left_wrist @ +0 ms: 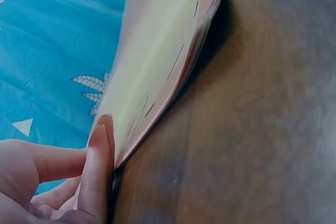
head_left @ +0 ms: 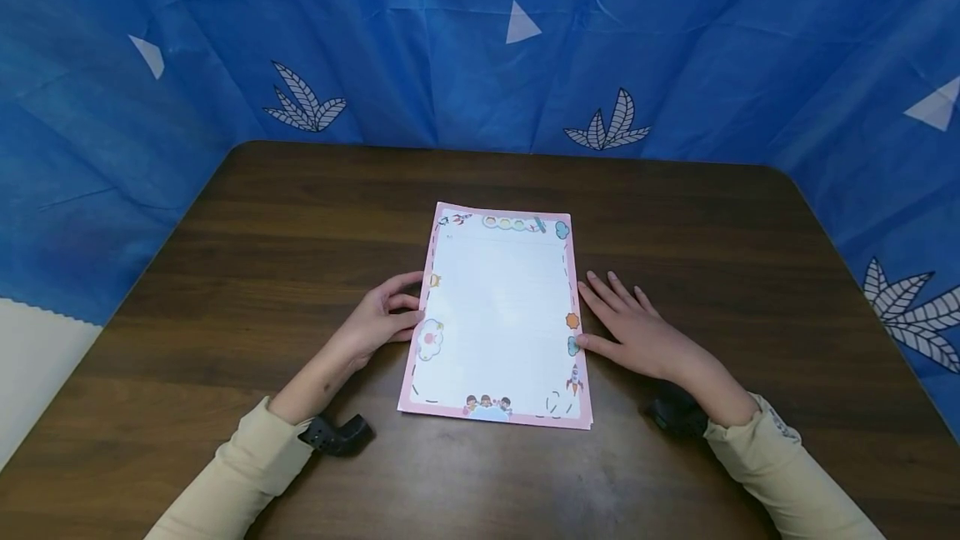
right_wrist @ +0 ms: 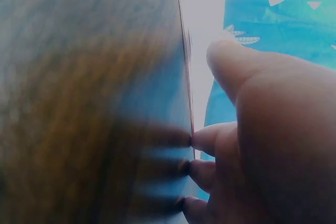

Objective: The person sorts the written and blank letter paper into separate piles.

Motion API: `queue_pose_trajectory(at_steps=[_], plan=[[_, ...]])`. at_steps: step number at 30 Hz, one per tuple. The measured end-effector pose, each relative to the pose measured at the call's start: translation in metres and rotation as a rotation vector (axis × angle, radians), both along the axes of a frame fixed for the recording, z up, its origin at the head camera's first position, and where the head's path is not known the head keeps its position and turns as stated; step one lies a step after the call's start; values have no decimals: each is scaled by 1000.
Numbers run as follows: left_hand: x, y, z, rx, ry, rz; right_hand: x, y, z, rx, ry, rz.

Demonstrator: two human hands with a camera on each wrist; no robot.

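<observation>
A stack of paper sheets (head_left: pixel 498 315) with a pink, cartoon-decorated border lies on the brown table. At its left edge my left hand (head_left: pixel 375 319) has bent fingers; in the left wrist view the thumb and fingers of that hand (left_wrist: pixel 68 182) pinch the edge of the slightly bowed stack (left_wrist: pixel 152 61). My right hand (head_left: pixel 637 336) rests at the right edge with fingers extended and spread, thumb tip on the border. The right wrist view shows fingertips of this hand (right_wrist: pixel 278 129) against the side of the stack (right_wrist: pixel 202 19), with the thumb over the top sheet.
The wooden table (head_left: pixel 300 207) has rounded far corners. Behind it and down its right side hangs a blue cloth (head_left: pixel 465 48) with leaf and triangle prints. A white surface (head_left: pixel 37 365) shows at the far left. Black wrist devices sit near both cuffs.
</observation>
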State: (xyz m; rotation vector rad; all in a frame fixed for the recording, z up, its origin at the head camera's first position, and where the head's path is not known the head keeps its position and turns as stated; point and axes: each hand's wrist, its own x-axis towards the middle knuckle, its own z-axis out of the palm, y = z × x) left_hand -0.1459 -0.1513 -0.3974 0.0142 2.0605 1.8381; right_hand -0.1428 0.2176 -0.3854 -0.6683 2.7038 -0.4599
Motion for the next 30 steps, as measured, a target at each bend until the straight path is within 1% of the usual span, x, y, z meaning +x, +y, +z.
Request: queue_pose_trajectory(at_steps=[6, 9, 17, 26, 30], plan=[[0, 2, 0, 55, 16, 3, 0, 0, 2, -27, 7, -2], [0, 3, 0, 61, 43, -5, 0, 0, 3, -34, 6, -5], [2, 4, 1, 80, 94, -1, 0, 1, 1, -55, -5, -19], [3, 4, 2, 109, 167, -16, -2, 2, -1, -116, -16, -20], [3, 4, 3, 130, 194, -27, -3, 3, -3, -182, -32, -33]])
